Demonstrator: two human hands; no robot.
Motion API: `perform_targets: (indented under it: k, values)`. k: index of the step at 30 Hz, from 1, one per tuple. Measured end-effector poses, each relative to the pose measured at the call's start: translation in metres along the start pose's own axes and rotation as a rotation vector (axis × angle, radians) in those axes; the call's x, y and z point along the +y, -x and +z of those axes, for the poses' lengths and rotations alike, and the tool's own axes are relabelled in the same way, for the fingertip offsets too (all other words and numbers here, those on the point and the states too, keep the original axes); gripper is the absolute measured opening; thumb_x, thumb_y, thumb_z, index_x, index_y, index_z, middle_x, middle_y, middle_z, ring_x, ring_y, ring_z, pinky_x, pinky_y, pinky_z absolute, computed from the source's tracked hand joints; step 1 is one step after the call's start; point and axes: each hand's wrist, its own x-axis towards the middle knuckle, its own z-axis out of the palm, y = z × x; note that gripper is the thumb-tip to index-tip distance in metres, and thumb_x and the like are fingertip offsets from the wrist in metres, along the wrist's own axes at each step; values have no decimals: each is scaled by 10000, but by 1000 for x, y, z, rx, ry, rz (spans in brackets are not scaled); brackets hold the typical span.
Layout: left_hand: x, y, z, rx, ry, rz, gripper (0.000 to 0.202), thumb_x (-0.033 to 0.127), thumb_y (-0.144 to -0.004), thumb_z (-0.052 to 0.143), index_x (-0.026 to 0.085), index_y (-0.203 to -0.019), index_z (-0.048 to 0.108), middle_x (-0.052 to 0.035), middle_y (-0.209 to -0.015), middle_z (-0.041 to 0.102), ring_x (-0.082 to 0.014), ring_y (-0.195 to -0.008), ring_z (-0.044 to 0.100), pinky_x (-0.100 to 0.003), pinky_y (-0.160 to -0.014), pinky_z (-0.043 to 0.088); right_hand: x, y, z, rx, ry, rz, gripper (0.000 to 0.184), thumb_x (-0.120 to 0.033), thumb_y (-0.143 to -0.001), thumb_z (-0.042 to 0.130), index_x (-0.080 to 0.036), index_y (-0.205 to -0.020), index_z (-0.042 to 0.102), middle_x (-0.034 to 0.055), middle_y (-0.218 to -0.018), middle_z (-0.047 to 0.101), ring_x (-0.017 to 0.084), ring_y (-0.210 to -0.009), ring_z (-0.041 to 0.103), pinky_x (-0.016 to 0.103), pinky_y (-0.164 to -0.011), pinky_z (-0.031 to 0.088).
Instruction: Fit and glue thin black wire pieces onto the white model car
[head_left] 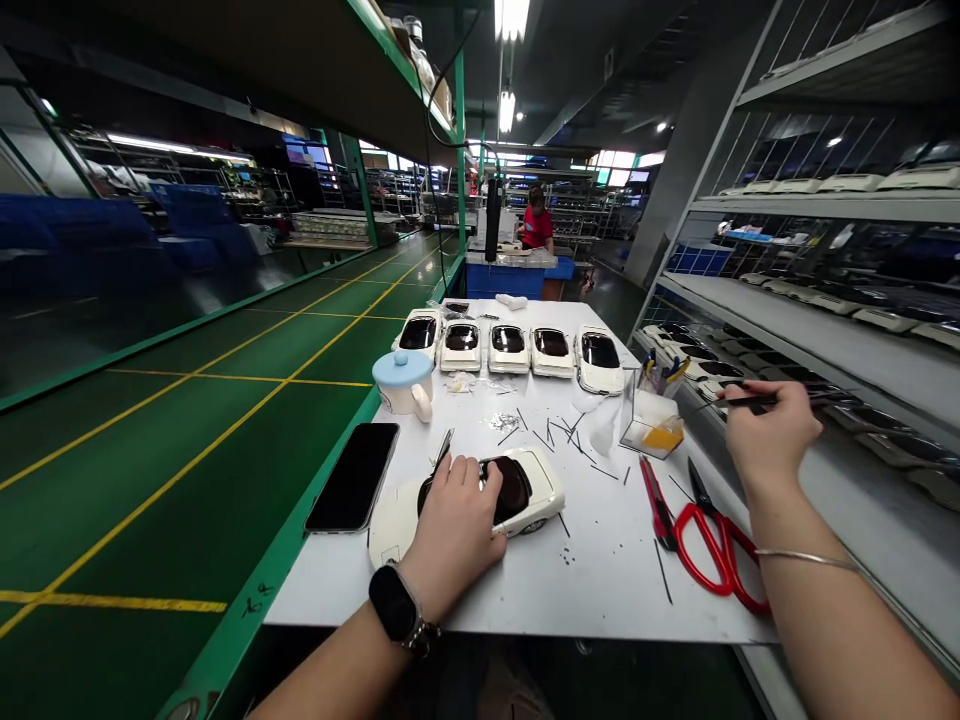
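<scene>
My left hand lies over a cream-white model car, its fingers curled across the cabin and holding it on the white table. A thin door or window piece of that car stands swung up beyond my fingers. My right hand is raised at the table's right side, pinching a slim black tool that looks like tweezers. Its fine tip points left, towards a clear plastic box with white and yellow contents. Part of the car is hidden under my left hand and wrist.
Red-handled scissors and a red utility knife lie at right. Black strips are scattered mid-table. A phone and blue-lidded mug stand left. Several model cars line the back; a rack holds more. A person works beyond.
</scene>
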Motion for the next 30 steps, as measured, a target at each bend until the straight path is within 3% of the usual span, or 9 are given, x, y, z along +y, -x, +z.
perform_targets:
  k: [5, 7, 11, 14, 18, 23, 25, 27, 30]
  values:
    - [6, 5, 10, 32, -82, -10, 676, 303, -725, 642, 53, -1328, 466, -261, -1277, 526, -386, -1237, 462, -524, -1071, 344, -27, 26, -9, -258, 113, -78, 369, -488, -760, 598, -156, -914, 552, 227, -901, 593, 427, -1066, 439, 609, -880, 192]
    - [9, 5, 10, 52, -80, -21, 654, 265, -730, 619, 46, -1327, 466, -260, -1271, 531, -384, -1228, 475, -509, -1064, 359, -52, 52, -8, -394, 60, -182, 412, -493, -816, 527, -149, -1042, 534, 197, -958, 595, 380, -1011, 480, 593, -910, 210]
    - [13, 3, 8, 56, -54, -17, 631, 242, -715, 623, 49, -1301, 487, -238, -1215, 564, -371, -1191, 503, -490, -1051, 381, -104, 111, 12, -896, -164, -497, 306, -452, -857, 515, -244, -1074, 569, 51, -940, 638, 229, -947, 573, 365, -856, 413]
    - [10, 6, 10, 63, -17, -28, 644, 248, -728, 617, 68, -1326, 463, -226, -1254, 548, -358, -1213, 490, -497, -1051, 382, -126, 136, 30, -1066, -212, -557, 227, -415, -867, 523, -232, -994, 568, 22, -867, 637, 198, -863, 589, 330, -805, 442]
    - [-3, 23, 10, 83, 82, 15, 681, 355, -736, 656, 199, -1359, 431, -131, -1378, 492, -347, -1320, 381, -582, -1111, 272, -121, 152, 17, -1079, -171, -491, 236, -422, -907, 443, -205, -844, 511, 39, -772, 605, 218, -766, 562, 357, -706, 441]
    - [-19, 38, 7, 168, 92, 82, 649, 403, -786, 658, 287, -1370, 399, -29, -1482, 395, -333, -1395, 264, -644, -1135, 158, -91, 202, -49, -846, -147, -376, 366, -508, -909, 430, -204, -1101, 500, 55, -789, 606, 240, -743, 564, 412, -713, 456]
    - [-27, 38, 13, 231, 71, 33, 557, 356, -839, 610, 258, -1355, 425, -61, -1455, 430, -337, -1368, 318, -644, -1123, 184, -85, 234, -69, -672, -105, -316, 362, -504, -901, 447, -209, -1104, 500, 86, -838, 639, 245, -703, 572, 407, -669, 462]
    - [-36, 37, 21, 252, 92, -18, 454, 301, -883, 547, 222, -1322, 463, -99, -1411, 474, -334, -1313, 400, -612, -1096, 272, -86, 266, -78, -543, -88, -329, 240, -460, -879, 502, -220, -890, 509, 140, -1042, 655, 269, -763, 605, 424, -687, 472]
    - [-50, 39, 30, 208, 258, -82, 358, 269, -943, 411, 197, -1288, 472, -110, -1332, 536, -273, -1210, 513, -499, -1021, 423, -99, 310, -73, -528, -266, -488, 264, -416, -846, 530, -228, -678, 451, 124, -1172, 639, 309, -950, 629, 429, -760, 492]
